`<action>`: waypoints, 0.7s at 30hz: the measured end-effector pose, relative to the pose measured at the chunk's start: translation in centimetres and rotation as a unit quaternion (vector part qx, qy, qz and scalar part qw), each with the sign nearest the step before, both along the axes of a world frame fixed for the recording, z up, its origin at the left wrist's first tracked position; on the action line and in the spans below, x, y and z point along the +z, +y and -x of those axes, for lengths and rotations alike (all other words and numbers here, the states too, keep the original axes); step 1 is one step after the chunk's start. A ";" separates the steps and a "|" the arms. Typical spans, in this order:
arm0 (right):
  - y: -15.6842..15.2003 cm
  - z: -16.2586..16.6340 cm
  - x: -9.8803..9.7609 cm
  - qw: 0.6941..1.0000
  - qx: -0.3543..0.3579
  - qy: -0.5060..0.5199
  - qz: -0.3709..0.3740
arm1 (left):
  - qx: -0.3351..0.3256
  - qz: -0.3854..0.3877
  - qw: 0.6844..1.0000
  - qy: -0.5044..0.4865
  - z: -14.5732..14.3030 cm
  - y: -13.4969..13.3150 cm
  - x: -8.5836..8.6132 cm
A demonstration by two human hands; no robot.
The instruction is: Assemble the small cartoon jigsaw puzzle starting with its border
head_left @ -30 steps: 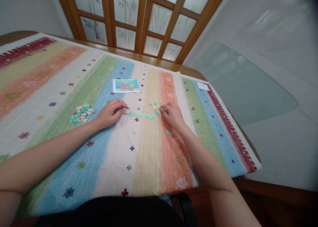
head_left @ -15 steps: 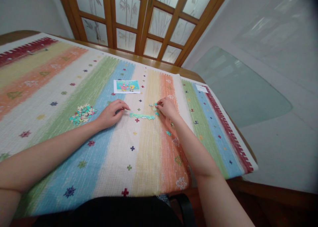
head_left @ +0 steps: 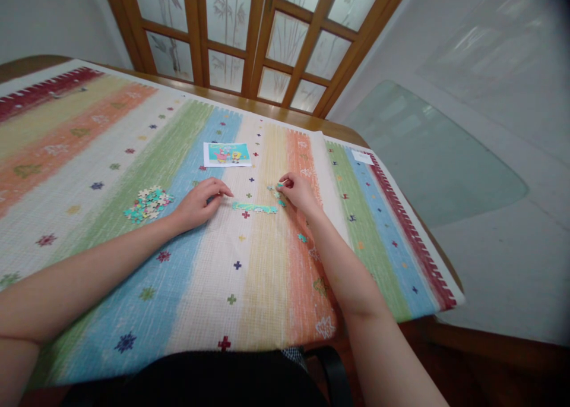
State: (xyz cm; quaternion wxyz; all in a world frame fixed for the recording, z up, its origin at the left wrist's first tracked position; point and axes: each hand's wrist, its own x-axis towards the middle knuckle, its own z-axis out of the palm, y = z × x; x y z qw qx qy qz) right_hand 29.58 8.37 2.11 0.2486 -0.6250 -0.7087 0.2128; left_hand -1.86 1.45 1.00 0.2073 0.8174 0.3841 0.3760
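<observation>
My right hand (head_left: pixel 297 191) pinches a small teal jigsaw piece (head_left: pixel 280 185) between thumb and finger. Just under its fingertips lie several loose pieces (head_left: pixel 276 195) in teal and pale tones. A joined strip of puzzle pieces (head_left: pixel 255 208), green and teal, lies flat between my hands. My left hand (head_left: pixel 202 202) rests on the cloth at the strip's left end, fingers loosely curled and apart, with nothing visible in them. To the left of that hand is a heap of mixed jigsaw pieces (head_left: pixel 148 204). One single teal piece (head_left: pixel 302 238) lies beside my right forearm.
A printed cartoon picture (head_left: pixel 227 155) lies beyond the strip. The striped tablecloth (head_left: pixel 214 300) covers the table. A small white paper (head_left: pixel 363 157) lies near the right end. Wooden glass-paned doors (head_left: pixel 249 38) stand behind the table, and a black chair armrest (head_left: pixel 332 374) is below.
My right hand has lifted slightly and turned, with the teal jigsaw piece showing at its fingertips. My left hand stays where it was.
</observation>
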 end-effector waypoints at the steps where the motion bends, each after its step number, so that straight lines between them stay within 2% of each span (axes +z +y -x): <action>1: -0.2 0.0 0.1 1.000 0.000 0.021 -0.002 | -0.002 -0.002 1.000 -0.002 0.0 0.0 0.0; 3: -0.9 0.3 0.6 0.997 0.029 0.076 0.004 | -0.007 -0.005 1.000 -0.004 -0.1 0.0 0.1; 6: -2.6 1.8 1.8 0.977 0.133 0.158 0.044 | -0.010 -0.007 1.000 0.007 -0.2 -0.1 0.3; 11: -6.0 5.6 3.8 0.956 0.244 0.145 0.075 | -0.035 -0.004 0.998 0.045 -0.4 -0.6 0.7; 15: -7.4 7.3 4.1 0.953 0.264 0.130 0.075 | -0.075 -0.013 0.995 0.071 -0.7 -0.9 0.7; 21: -7.6 7.7 3.7 0.954 0.255 0.143 0.071 | -0.118 -0.009 0.990 0.078 -0.9 -0.9 0.6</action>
